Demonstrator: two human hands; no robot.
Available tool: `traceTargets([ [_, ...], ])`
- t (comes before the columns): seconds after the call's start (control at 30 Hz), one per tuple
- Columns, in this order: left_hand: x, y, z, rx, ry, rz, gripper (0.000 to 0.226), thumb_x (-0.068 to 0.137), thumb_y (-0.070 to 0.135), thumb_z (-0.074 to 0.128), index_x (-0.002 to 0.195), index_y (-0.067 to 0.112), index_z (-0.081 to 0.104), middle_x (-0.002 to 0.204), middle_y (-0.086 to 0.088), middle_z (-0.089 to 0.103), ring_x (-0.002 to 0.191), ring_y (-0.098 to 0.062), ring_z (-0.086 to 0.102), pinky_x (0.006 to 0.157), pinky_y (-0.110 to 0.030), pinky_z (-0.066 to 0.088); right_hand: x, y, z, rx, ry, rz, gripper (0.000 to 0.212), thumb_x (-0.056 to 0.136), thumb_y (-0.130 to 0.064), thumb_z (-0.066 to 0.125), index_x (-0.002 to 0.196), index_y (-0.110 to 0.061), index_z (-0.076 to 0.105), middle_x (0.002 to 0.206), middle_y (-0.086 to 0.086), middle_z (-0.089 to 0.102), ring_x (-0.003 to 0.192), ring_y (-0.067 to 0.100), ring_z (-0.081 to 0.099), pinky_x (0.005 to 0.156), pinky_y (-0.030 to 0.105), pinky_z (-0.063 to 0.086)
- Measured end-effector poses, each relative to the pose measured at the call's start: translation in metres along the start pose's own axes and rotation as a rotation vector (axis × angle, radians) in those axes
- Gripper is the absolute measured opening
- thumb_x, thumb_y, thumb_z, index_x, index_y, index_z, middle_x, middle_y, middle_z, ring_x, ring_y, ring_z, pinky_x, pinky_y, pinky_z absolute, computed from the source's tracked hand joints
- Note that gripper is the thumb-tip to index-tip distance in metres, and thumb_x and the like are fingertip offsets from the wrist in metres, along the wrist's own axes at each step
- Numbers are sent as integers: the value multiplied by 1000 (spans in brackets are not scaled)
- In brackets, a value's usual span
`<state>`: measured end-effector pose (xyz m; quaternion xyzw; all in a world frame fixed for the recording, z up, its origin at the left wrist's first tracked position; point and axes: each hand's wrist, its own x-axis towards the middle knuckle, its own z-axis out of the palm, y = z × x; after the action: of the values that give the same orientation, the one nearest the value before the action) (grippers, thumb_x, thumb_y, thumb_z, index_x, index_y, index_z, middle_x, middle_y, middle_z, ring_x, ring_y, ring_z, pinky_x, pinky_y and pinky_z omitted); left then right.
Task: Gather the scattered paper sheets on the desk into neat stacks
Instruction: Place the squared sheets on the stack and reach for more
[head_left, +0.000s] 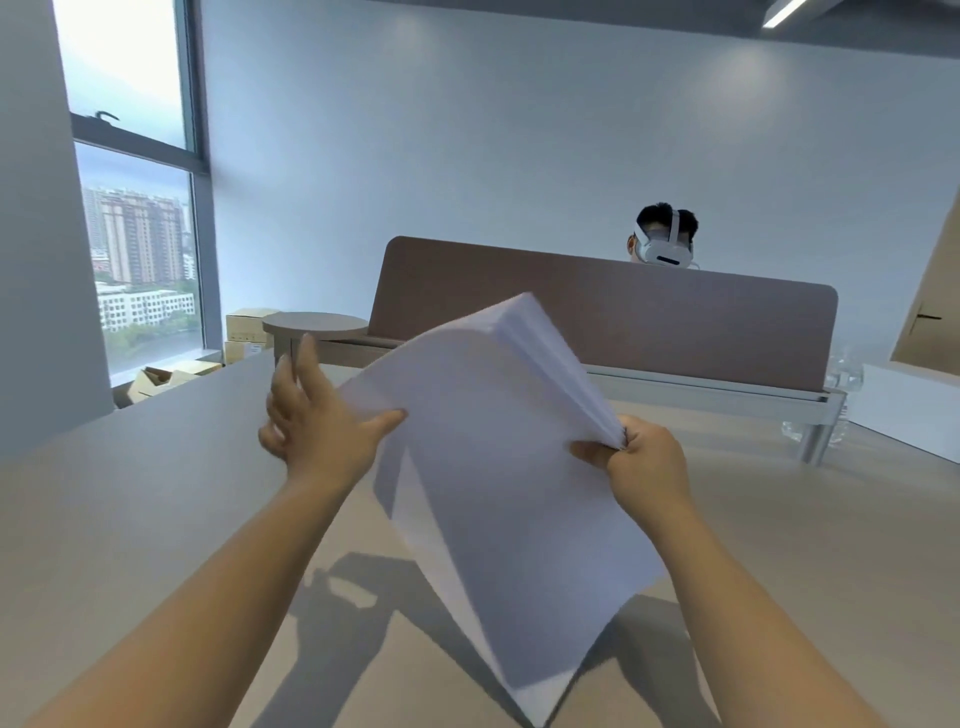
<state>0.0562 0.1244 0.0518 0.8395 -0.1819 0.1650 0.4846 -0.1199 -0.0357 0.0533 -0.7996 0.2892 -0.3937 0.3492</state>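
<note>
A thick stack of white paper sheets (488, 467) is held tilted in the air above the beige desk (130, 509). My right hand (641, 457) pinches the stack's right edge, thumb on top and fingers curled underneath. With fingers spread straight, my left hand (317, 421) is at the stack's left edge, and its thumb touches the top sheet. The sheets fan apart slightly near the far corner. The stack's lower corner points toward me, and its shadow falls on the desk below.
A brown divider panel (597, 332) runs across the desk's far edge, and a person wearing a white headset (662, 244) sits behind it. A round stool (314, 325) and cardboard boxes (249, 332) stand at the far left by the window.
</note>
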Motion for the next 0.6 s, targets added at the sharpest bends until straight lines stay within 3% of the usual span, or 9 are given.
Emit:
traceTargets([
  [0.03,-2,-4,4,-112,-64,-91,106,71,36,76,147,20,5,154,-12,12,141,-32,17,111,-50,19,0,1,-4,83,15,22,22,79,-3,68,63,-13,57,67,9,55,64,25,45,57,32,38],
  [0.1,-9,-4,13,-506,-290,-231,102,73,28,76,147,15,7,151,-14,26,135,-33,33,109,-48,29,-2,0,-11,287,30,87,24,77,1,69,62,-15,59,65,4,58,60,24,53,54,30,48],
  [0.13,-14,0,17,-714,-409,-276,86,75,22,73,143,11,22,143,-13,42,124,-30,48,103,-45,39,-3,0,-13,396,26,124,24,76,3,69,63,-15,59,63,1,59,55,21,56,48,23,49],
  [0.2,-25,12,19,-936,-563,-336,30,81,12,66,109,9,58,101,-5,71,82,-19,69,79,-36,52,-8,-2,-18,552,7,168,16,73,1,71,69,-11,62,62,1,61,53,18,57,45,19,47],
  [0.23,-27,18,18,-960,-569,-327,11,82,9,63,93,13,62,80,0,74,64,-14,69,69,-32,52,-9,-4,-20,589,-12,165,13,70,0,73,72,-9,63,62,0,63,55,20,58,47,20,48],
  [0.27,-28,26,15,-977,-559,-299,7,83,7,62,86,13,62,69,2,71,56,-11,67,64,-30,51,-9,-4,-23,612,-12,147,13,67,-1,74,75,-7,65,61,-1,65,57,21,59,50,22,49],
  [0.4,-25,51,5,-1038,-472,-135,23,81,4,63,102,10,59,84,0,64,75,-17,61,71,-30,50,-4,-11,-39,640,28,119,9,76,0,68,72,-8,66,55,-7,68,52,17,62,53,24,51],
  [0.6,-34,35,18,-986,-599,-122,17,83,8,61,97,16,61,91,-2,65,82,-23,62,72,-33,51,-20,8,-41,662,-63,225,8,79,-7,67,82,-14,66,74,-3,70,65,14,67,63,28,53],
])
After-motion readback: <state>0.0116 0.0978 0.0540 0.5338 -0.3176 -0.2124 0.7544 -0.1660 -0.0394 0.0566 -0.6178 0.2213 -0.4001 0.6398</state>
